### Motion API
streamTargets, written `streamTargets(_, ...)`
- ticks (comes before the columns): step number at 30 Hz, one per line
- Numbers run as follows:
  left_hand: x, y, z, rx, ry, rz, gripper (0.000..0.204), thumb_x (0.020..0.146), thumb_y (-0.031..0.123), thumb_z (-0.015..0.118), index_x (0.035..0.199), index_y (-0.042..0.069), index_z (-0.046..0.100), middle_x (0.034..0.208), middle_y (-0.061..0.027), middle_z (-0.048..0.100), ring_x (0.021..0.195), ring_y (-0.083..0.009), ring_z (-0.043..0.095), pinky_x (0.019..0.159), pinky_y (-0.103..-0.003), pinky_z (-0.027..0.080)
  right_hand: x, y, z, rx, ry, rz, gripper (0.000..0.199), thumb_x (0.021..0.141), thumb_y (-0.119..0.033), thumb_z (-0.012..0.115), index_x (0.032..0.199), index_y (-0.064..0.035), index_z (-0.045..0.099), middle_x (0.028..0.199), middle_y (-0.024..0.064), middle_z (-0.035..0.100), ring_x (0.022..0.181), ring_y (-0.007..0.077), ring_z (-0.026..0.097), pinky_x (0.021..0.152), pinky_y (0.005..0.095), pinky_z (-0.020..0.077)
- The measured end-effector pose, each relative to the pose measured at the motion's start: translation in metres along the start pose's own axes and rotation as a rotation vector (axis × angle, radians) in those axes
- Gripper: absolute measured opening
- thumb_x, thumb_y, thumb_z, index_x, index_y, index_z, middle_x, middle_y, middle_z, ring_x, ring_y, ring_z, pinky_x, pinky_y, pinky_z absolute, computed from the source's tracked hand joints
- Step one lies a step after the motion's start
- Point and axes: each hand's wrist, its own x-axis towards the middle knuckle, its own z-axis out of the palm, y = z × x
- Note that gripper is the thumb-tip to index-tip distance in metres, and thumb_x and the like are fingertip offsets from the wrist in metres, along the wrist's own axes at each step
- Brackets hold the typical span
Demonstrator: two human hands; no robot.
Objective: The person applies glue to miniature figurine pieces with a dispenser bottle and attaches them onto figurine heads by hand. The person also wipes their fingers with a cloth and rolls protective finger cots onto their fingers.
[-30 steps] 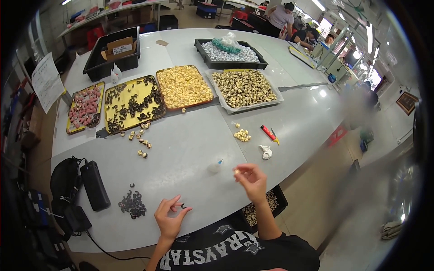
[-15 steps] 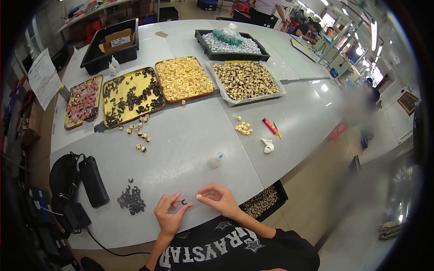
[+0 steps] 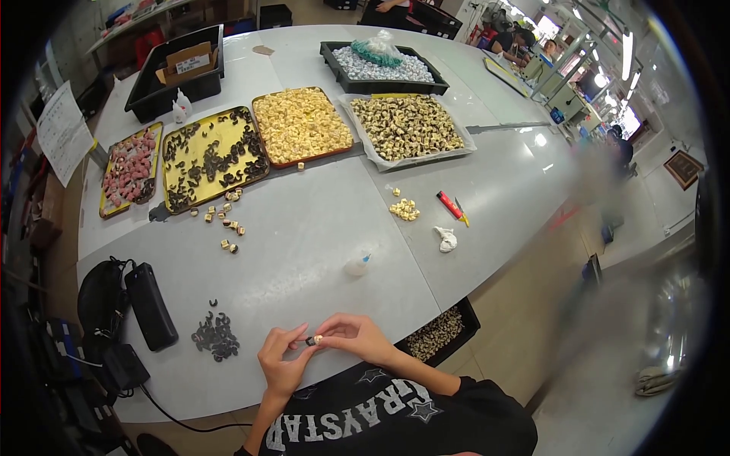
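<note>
Close to the table's near edge, my left hand (image 3: 281, 360) pinches a small black C-shaped piece (image 3: 309, 341) between thumb and forefinger. My right hand (image 3: 360, 339) grips a little cream-coloured cube (image 3: 318, 339) at its fingertips. The two pieces meet between my hands; whether one sits inside the other is too small to tell. A pile of similar black C-shaped pieces (image 3: 215, 337) lies to the left of my left hand. Beyond my right hand stands a small translucent bottle (image 3: 357, 265) with a blue tip.
Trays of pink pieces (image 3: 131, 169), black pieces (image 3: 199, 166), cream cubes (image 3: 301, 121) and two-tone cubes (image 3: 407, 128) stand farther back. At right lie loose cubes (image 3: 405, 210), a red tube (image 3: 449, 205) and crumpled tissue (image 3: 446, 239). A black power bank (image 3: 151, 306) lies left.
My right hand has moved left, bringing the cream cube against the black piece in my left hand. The view has shifted slightly.
</note>
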Motion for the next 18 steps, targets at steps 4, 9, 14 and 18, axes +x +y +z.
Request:
streamTargets(4, -0.008, -0.001, -0.001, 0.039, -0.007, -0.036, 0.046, 0.057, -0.001, 0.079, 0.100, 0.005, 0.067, 0.072, -0.0046, 0.058, 0.061, -0.0145, 0.050, 0.057, -0.025, 0.042, -0.004, 0.000, 0.003, -0.084, -0.013, 0.041, 0.018, 0.084, -0.005, 0.064, 0.100, 0.0026, 0.059, 0.096, 0.0088, 0.064, 0.091, 0.0129, 0.061, 0.082, 0.0257, 0.0488)
streamTargets(9, -0.004, -0.005, -0.001, 0.046, -0.010, 0.029, 0.047, 0.058, 0.002, 0.080, 0.102, 0.007, 0.067, 0.071, -0.0038, 0.058, 0.060, -0.0152, 0.048, 0.055, -0.026, 0.042, -0.004, -0.001, 0.001, -0.168, 0.093, 0.083, 0.016, 0.083, -0.003, 0.064, 0.098, 0.0016, 0.059, 0.093, 0.0088, 0.065, 0.090, 0.0142, 0.062, 0.081, 0.0263, 0.0489)
streamTargets(14, 0.007, -0.005, 0.002, -0.031, 0.047, 0.043, 0.049, 0.058, 0.005, 0.081, 0.105, 0.008, 0.067, 0.074, -0.0025, 0.060, 0.061, -0.0142, 0.049, 0.054, -0.025, 0.043, 0.007, -0.007, 0.003, -0.038, 0.046, 0.021, 0.019, 0.082, 0.002, 0.063, 0.100, 0.0057, 0.055, 0.096, 0.0132, 0.063, 0.092, 0.0179, 0.062, 0.082, 0.0274, 0.0488)
streamTargets(18, 0.009, -0.008, -0.001, -0.080, 0.048, 0.070, 0.048, 0.059, 0.005, 0.081, 0.105, 0.008, 0.067, 0.075, -0.0018, 0.062, 0.061, -0.0142, 0.050, 0.055, -0.025, 0.044, 0.013, -0.006, 0.004, -0.028, 0.043, 0.050, 0.021, 0.082, 0.003, 0.063, 0.101, 0.0055, 0.054, 0.097, 0.0130, 0.062, 0.092, 0.0179, 0.061, 0.083, 0.0273, 0.0485)
